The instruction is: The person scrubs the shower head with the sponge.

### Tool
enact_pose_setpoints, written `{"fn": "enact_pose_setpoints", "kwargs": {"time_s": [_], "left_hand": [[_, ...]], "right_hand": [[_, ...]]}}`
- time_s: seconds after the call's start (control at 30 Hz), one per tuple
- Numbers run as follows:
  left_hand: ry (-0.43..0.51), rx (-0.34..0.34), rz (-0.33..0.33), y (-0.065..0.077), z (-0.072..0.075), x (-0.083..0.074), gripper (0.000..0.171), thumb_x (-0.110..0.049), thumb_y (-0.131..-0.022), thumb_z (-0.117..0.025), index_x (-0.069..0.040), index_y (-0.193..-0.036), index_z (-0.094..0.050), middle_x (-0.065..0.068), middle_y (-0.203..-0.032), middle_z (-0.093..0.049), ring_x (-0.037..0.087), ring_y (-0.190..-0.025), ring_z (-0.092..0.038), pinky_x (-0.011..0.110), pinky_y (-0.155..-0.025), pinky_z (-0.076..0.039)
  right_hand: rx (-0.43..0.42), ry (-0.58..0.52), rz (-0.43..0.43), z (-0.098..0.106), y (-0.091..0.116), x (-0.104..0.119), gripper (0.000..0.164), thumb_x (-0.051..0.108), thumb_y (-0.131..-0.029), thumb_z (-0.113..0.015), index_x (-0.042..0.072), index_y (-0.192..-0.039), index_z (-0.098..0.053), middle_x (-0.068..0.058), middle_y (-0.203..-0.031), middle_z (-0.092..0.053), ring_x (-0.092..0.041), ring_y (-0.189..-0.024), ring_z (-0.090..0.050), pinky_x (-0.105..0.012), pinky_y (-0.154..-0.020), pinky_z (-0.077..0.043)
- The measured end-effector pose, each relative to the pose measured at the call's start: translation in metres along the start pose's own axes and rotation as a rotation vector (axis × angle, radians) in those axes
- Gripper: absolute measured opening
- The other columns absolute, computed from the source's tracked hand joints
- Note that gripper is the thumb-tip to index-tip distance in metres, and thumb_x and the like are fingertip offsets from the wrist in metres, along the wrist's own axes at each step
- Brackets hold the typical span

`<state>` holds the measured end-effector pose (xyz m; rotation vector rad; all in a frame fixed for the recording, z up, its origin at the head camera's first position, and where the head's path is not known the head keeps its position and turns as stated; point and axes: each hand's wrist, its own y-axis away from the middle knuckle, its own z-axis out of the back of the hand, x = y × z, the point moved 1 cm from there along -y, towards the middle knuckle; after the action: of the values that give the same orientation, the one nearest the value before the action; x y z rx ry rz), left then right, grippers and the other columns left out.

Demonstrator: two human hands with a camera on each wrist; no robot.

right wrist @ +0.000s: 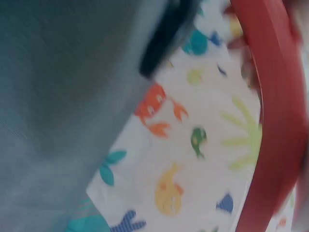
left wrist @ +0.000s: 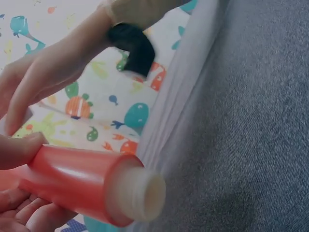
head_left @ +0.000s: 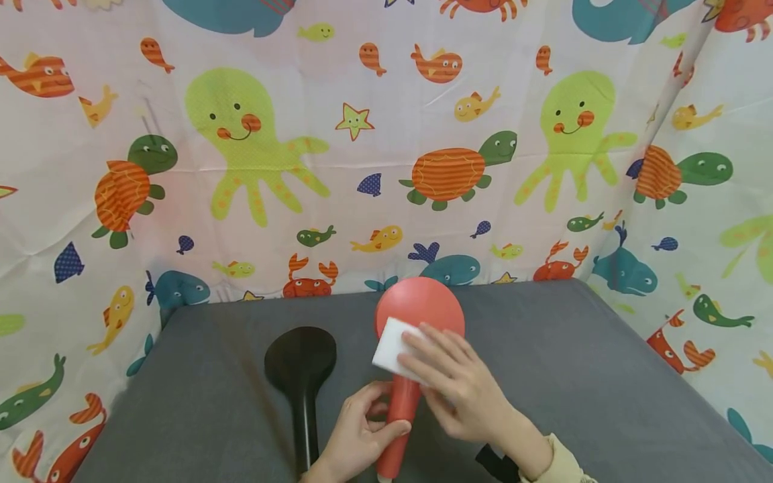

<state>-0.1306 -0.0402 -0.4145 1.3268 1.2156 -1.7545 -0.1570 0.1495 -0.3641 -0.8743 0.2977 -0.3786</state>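
A red handheld shower head (head_left: 423, 300) is held over the table, its round head away from me and its handle slanting down toward me. My left hand (head_left: 356, 429) grips the handle (left wrist: 72, 176), thumb on one side and fingers around the other. A pale threaded end (left wrist: 147, 195) sticks out of the handle's bottom. My right hand (head_left: 455, 386) holds a white sponge (head_left: 392, 345) at the neck, just below the round head, with the fingers spread over the sponge. In the right wrist view the red shower head (right wrist: 277, 116) is blurred along the right side.
A black handheld shower head (head_left: 300, 359) lies on the grey cloth-covered table (head_left: 205, 389), left of the red one. A curtain (head_left: 386, 94) printed with sea animals hangs behind the table and along its sides. A black strap (head_left: 498, 463) shows at my right wrist.
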Motion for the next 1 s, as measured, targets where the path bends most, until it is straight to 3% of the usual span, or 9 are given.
{"fn": "enact_pose_setpoints", "kwargs": {"time_s": [0.2, 0.3, 0.4, 0.53, 0.63, 0.73, 0.83, 1.0], "left_hand": [[0.021, 0.04, 0.004, -0.001, 0.0, -0.003, 0.037, -0.008, -0.081, -0.072, 0.002, -0.114, -0.057, 0.02, -0.107, -0.057, 0.018, -0.088, -0.065, 0.028, -0.068, -0.054], [0.048, 0.051, 0.015, 0.0, 0.001, -0.003, 0.037, -0.007, -0.081, -0.071, 0.003, -0.114, -0.057, 0.022, -0.108, -0.056, 0.019, -0.088, -0.065, 0.03, -0.069, -0.054], [0.072, 0.048, 0.022, 0.0, 0.003, -0.003, 0.037, -0.005, -0.082, -0.07, 0.005, -0.114, -0.056, 0.024, -0.108, -0.056, 0.019, -0.088, -0.065, 0.031, -0.069, -0.055], [0.106, 0.021, 0.012, -0.001, 0.007, -0.003, 0.036, -0.002, -0.083, -0.068, 0.007, -0.115, -0.053, 0.026, -0.109, -0.056, 0.018, -0.086, -0.066, 0.032, -0.069, -0.055], [0.111, 0.003, -0.021, -0.002, 0.011, -0.003, 0.038, 0.001, -0.083, -0.067, 0.008, -0.117, -0.052, 0.027, -0.109, -0.056, 0.017, -0.085, -0.066, 0.032, -0.067, -0.055], [0.121, 0.008, -0.042, -0.002, 0.013, -0.004, 0.039, 0.001, -0.083, -0.066, 0.009, -0.118, -0.05, 0.028, -0.109, -0.055, 0.016, -0.084, -0.065, 0.032, -0.067, -0.055], [0.137, 0.026, -0.043, -0.003, 0.013, -0.003, 0.038, 0.001, -0.084, -0.065, 0.009, -0.118, -0.05, 0.029, -0.11, -0.055, 0.017, -0.086, -0.065, 0.033, -0.068, -0.055], [0.086, 0.064, -0.06, -0.001, 0.009, -0.003, 0.035, -0.003, -0.085, -0.066, 0.005, -0.117, -0.053, 0.025, -0.11, -0.055, 0.021, -0.091, -0.065, 0.033, -0.07, -0.055]], "right_hand": [[-0.162, -0.004, -0.343, 0.018, -0.011, -0.037, 0.041, 0.021, -0.092, -0.05, 0.005, -0.13, -0.053, -0.014, -0.139, -0.043, -0.036, -0.129, -0.035, -0.055, -0.099, -0.031], [-0.204, -0.02, -0.439, 0.02, -0.007, -0.041, 0.043, 0.02, -0.091, -0.051, 0.006, -0.132, -0.051, -0.013, -0.141, -0.04, -0.033, -0.13, -0.033, -0.06, -0.094, -0.034], [-0.215, -0.015, -0.398, 0.015, 0.0, -0.03, 0.042, 0.026, -0.094, -0.049, 0.004, -0.129, -0.053, -0.015, -0.14, -0.042, -0.036, -0.129, -0.033, -0.054, -0.099, -0.032], [-0.2, 0.006, -0.194, 0.002, 0.008, -0.004, 0.039, 0.026, -0.095, -0.046, -0.001, -0.122, -0.058, -0.022, -0.132, -0.047, -0.042, -0.124, -0.038, -0.043, -0.105, -0.027], [-0.165, 0.004, -0.034, -0.005, 0.01, 0.012, 0.035, 0.02, -0.095, -0.045, -0.002, -0.117, -0.06, -0.024, -0.127, -0.051, -0.043, -0.12, -0.042, -0.041, -0.106, -0.025], [-0.146, 0.009, 0.046, -0.007, 0.009, 0.016, 0.033, 0.018, -0.094, -0.045, -0.001, -0.115, -0.061, -0.023, -0.125, -0.053, -0.042, -0.119, -0.044, -0.041, -0.106, -0.025], [-0.189, 0.037, 0.019, -0.003, 0.003, 0.004, 0.033, 0.018, -0.093, -0.045, 0.0, -0.115, -0.061, -0.023, -0.125, -0.053, -0.042, -0.119, -0.044, -0.043, -0.105, -0.027], [-0.272, 0.038, -0.21, 0.011, -0.011, -0.026, 0.039, 0.023, -0.093, -0.045, 0.001, -0.121, -0.059, -0.02, -0.132, -0.048, -0.042, -0.123, -0.039, -0.05, -0.1, -0.031]]}}
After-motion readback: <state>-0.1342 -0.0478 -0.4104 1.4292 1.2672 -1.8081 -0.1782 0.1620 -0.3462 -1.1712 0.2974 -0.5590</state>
